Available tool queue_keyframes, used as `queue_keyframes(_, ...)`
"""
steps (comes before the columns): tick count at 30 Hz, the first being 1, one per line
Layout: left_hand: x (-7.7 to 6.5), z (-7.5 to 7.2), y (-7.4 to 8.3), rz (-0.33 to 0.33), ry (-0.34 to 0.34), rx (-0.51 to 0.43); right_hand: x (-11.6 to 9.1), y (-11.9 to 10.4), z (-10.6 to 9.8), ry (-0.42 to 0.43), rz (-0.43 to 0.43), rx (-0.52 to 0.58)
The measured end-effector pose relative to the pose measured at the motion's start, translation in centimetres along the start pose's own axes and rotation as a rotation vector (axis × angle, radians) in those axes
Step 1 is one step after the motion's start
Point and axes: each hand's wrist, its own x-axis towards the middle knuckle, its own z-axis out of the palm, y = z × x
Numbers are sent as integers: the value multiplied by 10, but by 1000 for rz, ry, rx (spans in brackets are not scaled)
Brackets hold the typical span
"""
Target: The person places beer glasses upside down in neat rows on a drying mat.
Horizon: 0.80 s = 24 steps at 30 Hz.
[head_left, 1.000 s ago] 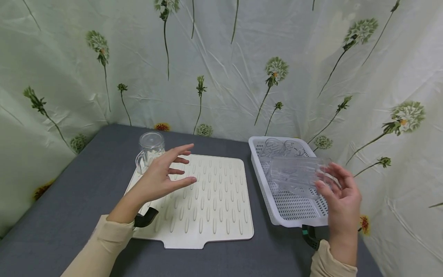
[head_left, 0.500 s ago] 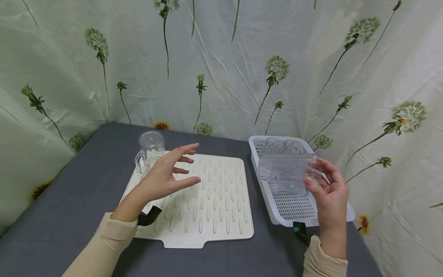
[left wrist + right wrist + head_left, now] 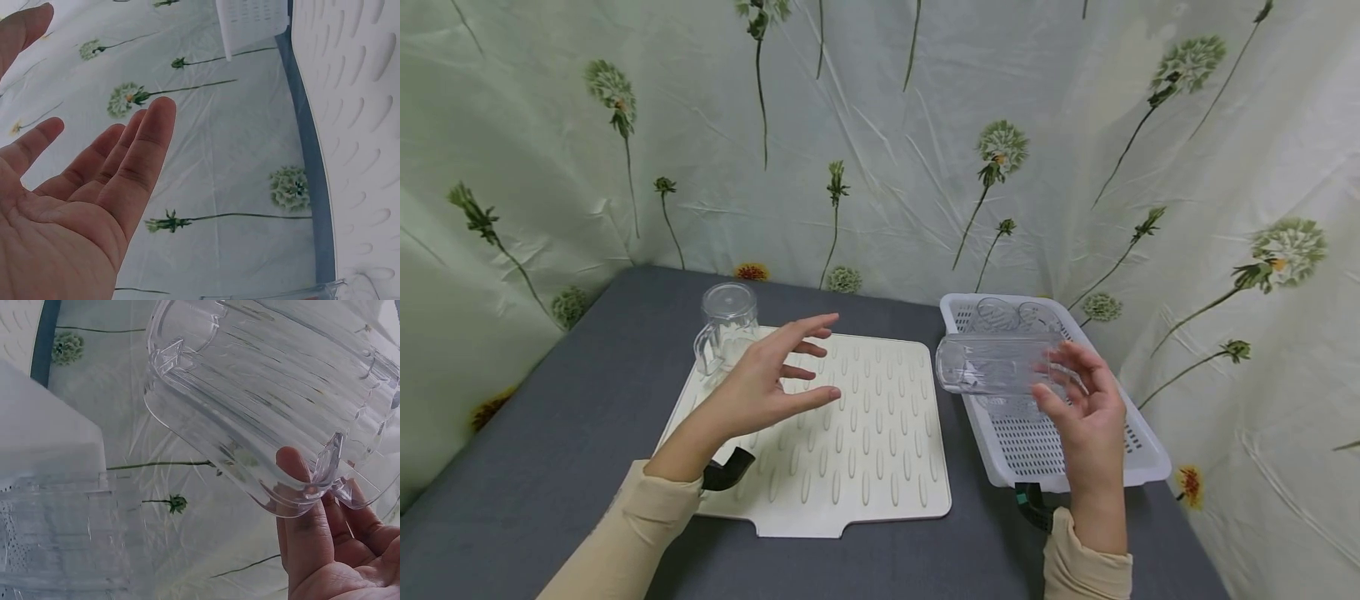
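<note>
A clear ribbed mug (image 3: 992, 364) lies sideways in the air over the left part of the white basket (image 3: 996, 467). My right hand (image 3: 1086, 408) grips it at its right end; in the right wrist view, fingers and thumb pinch the mug (image 3: 244, 406) near the end of its handle. My left hand (image 3: 767, 375) hovers over the cream ridged drying board (image 3: 880, 450), fingers spread and relaxed, holding nothing. Beyond that hand another clear mug (image 3: 730, 312) with its handle to the left stands upside down at the board's far left corner, partly hidden by the hand.
More clear glassware (image 3: 1037, 315) lies in the back of the basket. Dark grey cloth (image 3: 850, 571) covers the table, with a strip between board and basket. A flower-printed curtain (image 3: 880, 208) hangs behind the table and along its sides.
My right hand has carried the clear mug leftward across the basket, so its far end now passes the basket's left rim. My left hand has drifted slightly right, still relaxed.
</note>
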Motion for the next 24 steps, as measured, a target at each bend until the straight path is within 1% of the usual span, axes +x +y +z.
queue_keyframes(5,0,2,1,3,-7,-10,-1,2,7,-8,-1,12)
queue_keyframes(16,0,7,0,1,-26,-39,-4,7,22,-26,14,-40)
queue_keyframes(21,0,10,-1,11,-37,-67,-4,13,26,-52,2,-23)
queue_keyframes(24,1,12,0,18,-42,-69,-5,16,28,-68,-7,-1)
